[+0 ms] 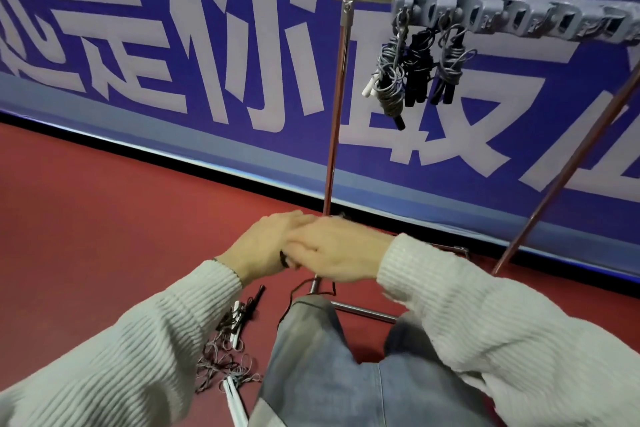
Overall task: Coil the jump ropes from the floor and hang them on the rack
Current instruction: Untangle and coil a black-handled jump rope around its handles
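Red flooring (104, 204) is filling the lower left of the head view, running up to a blue banner wall (242, 135) with large pale characters. At the centre of the frame the left hand (263, 246) and the right hand (341, 253) are meeting, the right one lying partly over the left; something dark is showing between them at their lower edge, probably a black jump rope handle (284, 258), but motion blur is making it impossible to tell how the fingers are curling or whether either hand is gripping it. A thin black cord (294, 291) is hanging just below the hands, over the knee of the person's jeans (311, 357). At the lower left of centre, a tangle of grey and black jump ropes (225, 350) with white and black handles is lying on the floor beside the left sleeve (138, 340). In the upper right, the metal rack (334, 135) is standing against the wall, and three coiled ropes (415, 69) are hanging from the left end of its grey hook rail (519, 17).
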A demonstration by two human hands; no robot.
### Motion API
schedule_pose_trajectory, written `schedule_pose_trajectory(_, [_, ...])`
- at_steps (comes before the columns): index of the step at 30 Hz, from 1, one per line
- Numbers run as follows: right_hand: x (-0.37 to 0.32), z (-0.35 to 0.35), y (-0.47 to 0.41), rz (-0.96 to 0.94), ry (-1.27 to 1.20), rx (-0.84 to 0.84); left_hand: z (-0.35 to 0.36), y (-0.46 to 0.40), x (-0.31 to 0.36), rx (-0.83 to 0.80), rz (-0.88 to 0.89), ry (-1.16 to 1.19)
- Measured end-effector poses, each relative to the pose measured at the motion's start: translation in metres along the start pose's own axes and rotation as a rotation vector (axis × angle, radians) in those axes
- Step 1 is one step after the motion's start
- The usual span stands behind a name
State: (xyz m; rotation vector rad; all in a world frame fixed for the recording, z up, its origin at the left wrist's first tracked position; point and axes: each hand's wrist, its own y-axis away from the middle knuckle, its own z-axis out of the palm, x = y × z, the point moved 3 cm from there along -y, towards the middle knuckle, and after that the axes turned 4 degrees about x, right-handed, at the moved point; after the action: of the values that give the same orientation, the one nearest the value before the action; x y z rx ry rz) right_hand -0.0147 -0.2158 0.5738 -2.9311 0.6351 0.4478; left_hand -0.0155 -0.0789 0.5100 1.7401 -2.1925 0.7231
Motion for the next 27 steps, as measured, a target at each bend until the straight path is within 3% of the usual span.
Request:
schedule_pose_trajectory(3, [0.020, -0.020, -0.008, 0.092, -0.098, 0.166, 0.010, 0.015, 0.011, 0.026, 0.228, -0.206])
schedule_pose_trajectory(5, [0.039, -0.030, -0.012, 0.212, -0.113, 0.168, 0.008, 0.023, 0.028, 0.129, 0.388, -0.294])
schedule_pose_trajectory(8, [0.066, -0.029, -0.010, 0.362, -0.338, 0.117, 0.003, 0.028, 0.034, 0.247, 0.494, -0.272])
schedule_pose_trajectory(13, [0.086, -0.017, 0.001, 0.472, -0.633, 0.162, -0.005, 0.036, 0.030, 0.327, 0.423, -0.113])
schedule_pose_trajectory(16, [0.088, -0.017, 0.005, 0.488, -0.766, 0.209, -0.009, 0.038, 0.030, 0.352, 0.317, -0.167])
schedule_pose_trajectory(20, [0.091, -0.031, 0.008, 0.469, -0.672, 0.256, -0.016, 0.033, 0.022, 0.406, 0.160, -0.266])
schedule_pose_trajectory(24, [0.091, -0.030, 0.007, 0.404, -0.655, 0.390, -0.023, 0.032, 0.027, 0.351, 0.272, -0.166])
schedule_pose_trajectory(27, [0.085, -0.016, 0.007, 0.363, -0.790, 0.336, -0.022, 0.032, 0.035, 0.294, 0.319, -0.116])
